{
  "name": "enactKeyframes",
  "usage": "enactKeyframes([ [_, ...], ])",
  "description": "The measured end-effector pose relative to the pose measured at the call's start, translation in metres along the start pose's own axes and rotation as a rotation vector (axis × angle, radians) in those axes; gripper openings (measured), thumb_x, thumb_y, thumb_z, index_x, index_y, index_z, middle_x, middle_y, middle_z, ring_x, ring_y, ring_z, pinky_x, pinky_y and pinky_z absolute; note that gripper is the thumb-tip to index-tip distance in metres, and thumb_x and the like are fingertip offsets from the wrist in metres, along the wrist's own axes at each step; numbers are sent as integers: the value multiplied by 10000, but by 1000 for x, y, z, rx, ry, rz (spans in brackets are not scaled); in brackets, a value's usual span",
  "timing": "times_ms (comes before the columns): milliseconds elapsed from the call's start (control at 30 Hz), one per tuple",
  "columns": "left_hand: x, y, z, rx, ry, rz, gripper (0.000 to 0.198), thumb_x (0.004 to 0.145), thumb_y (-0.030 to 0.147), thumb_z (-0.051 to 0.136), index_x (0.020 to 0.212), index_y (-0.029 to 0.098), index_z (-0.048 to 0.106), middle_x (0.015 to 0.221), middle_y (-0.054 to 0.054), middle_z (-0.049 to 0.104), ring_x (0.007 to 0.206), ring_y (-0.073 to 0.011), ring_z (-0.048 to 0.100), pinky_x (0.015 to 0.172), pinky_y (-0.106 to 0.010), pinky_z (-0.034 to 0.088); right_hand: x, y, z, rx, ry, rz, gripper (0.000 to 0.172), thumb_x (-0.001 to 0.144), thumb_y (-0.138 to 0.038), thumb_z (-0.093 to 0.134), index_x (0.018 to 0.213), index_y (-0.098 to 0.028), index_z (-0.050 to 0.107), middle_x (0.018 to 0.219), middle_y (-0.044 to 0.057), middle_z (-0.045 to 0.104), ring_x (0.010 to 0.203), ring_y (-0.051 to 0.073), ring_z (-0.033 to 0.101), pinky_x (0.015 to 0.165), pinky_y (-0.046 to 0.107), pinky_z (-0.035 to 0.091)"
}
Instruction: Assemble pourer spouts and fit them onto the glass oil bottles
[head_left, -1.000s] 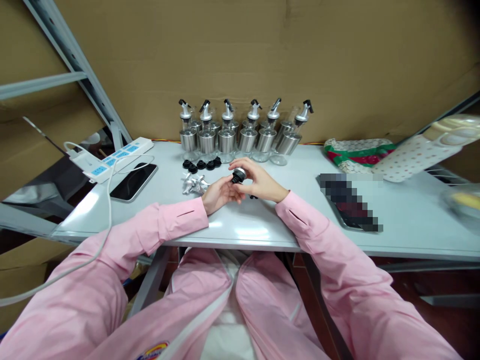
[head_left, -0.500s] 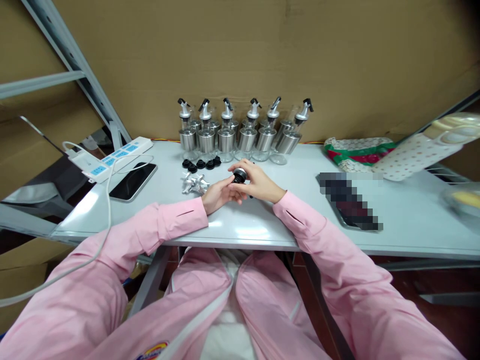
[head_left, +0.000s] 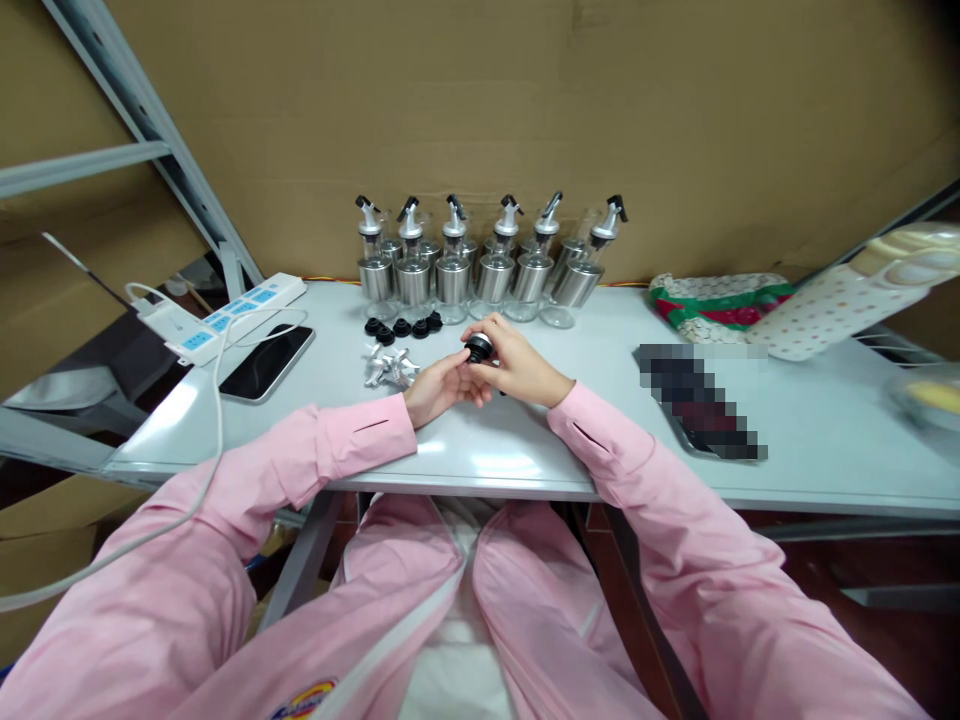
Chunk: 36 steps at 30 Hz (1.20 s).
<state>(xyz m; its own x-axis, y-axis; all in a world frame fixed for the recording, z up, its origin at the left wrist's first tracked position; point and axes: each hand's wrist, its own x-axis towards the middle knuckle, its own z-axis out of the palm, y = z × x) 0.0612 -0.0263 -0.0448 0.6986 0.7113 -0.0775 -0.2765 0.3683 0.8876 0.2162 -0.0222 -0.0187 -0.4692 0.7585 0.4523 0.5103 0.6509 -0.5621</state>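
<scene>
Between my two hands is a black bottle stopper (head_left: pixel 478 348) with a silvery ring on top, held just above the table. My right hand (head_left: pixel 517 365) grips it from the right between thumb and fingers. My left hand (head_left: pixel 444 388) closes on its lower left side, thumb against it. Left of my hands lie several loose black stoppers (head_left: pixel 402 327) and a small heap of silver pourer spouts (head_left: pixel 390 367). Behind stands a row of glass-and-steel oil bottles (head_left: pixel 453 272) with silver spouts and black flip caps; more bottles without spouts stand behind them.
At left are a phone (head_left: pixel 268 364), a white power strip (head_left: pixel 240 318) and a cable crossing my left sleeve. To the right lie a dark, pixelated device (head_left: pixel 697 400), a patterned bag (head_left: pixel 712 300) and a spotted roll (head_left: pixel 832 312). Cardboard (head_left: pixel 487 100) backs the table.
My right hand and the stopper have shifted very slightly, and the silvery ring shows at a slightly different tilt. The left hand and everything else look unchanged.
</scene>
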Motion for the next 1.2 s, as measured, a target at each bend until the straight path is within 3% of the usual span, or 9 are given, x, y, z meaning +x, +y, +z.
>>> enactKeyframes([
  [300,0,0,0,-13,-10,-4,449,892,407,362,729,83,626,626,-91,646,611,-167,591,636,-279,416,0,-3,0,-29,8,-55,257,701,-151,532,956,-169,516,910,60,435,852,211,471,809,372,413],
  [533,0,1,1,-8,-19,-2,467,886,431,359,732,82,629,628,-94,642,601,-164,584,635,-279,416,-2,-6,0,-26,2,-23,269,726,-156,545,990,-187,505,938,59,418,806,184,474,675,299,436],
  [667,0,1,0,-23,-10,2,454,876,425,365,744,81,631,647,-99,643,614,-165,580,640,-279,414,-1,-3,-1,-51,-8,-38,238,756,-250,592,977,-185,530,922,63,465,806,190,496,709,318,447],
  [800,1,1,0,-43,24,14,424,861,421,388,783,82,631,661,-93,641,616,-162,574,637,-276,410,1,2,-1,-35,-20,-75,304,775,-320,602,1048,-205,535,1082,104,514,1008,238,512,803,362,451],
  [1000,1,2,0,-54,20,10,405,862,400,364,855,86,620,657,-83,645,613,-161,573,627,-270,406,1,2,2,-33,54,-6,519,722,-263,628,1213,-196,472,1326,154,414,1255,299,380,854,408,452],
  [1067,2,2,0,-46,25,11,396,854,415,380,854,97,617,655,-75,644,617,-158,573,629,-267,408,0,0,2,-56,66,20,524,708,-228,614,1214,-203,480,1291,142,462,1202,300,441,812,392,469],
  [1133,2,1,-1,-28,24,11,403,848,430,389,807,99,616,657,-76,642,617,-156,573,636,-268,411,-1,-2,1,-48,31,29,510,715,-190,570,1217,-221,482,1139,100,583,964,243,589,747,358,484],
  [1200,2,1,-1,-10,16,12,416,846,437,388,750,98,611,658,-84,642,617,-156,573,643,-272,414,-1,-4,0,-25,-11,16,504,716,-152,522,1212,-228,485,1020,59,643,739,178,614,703,325,482],
])
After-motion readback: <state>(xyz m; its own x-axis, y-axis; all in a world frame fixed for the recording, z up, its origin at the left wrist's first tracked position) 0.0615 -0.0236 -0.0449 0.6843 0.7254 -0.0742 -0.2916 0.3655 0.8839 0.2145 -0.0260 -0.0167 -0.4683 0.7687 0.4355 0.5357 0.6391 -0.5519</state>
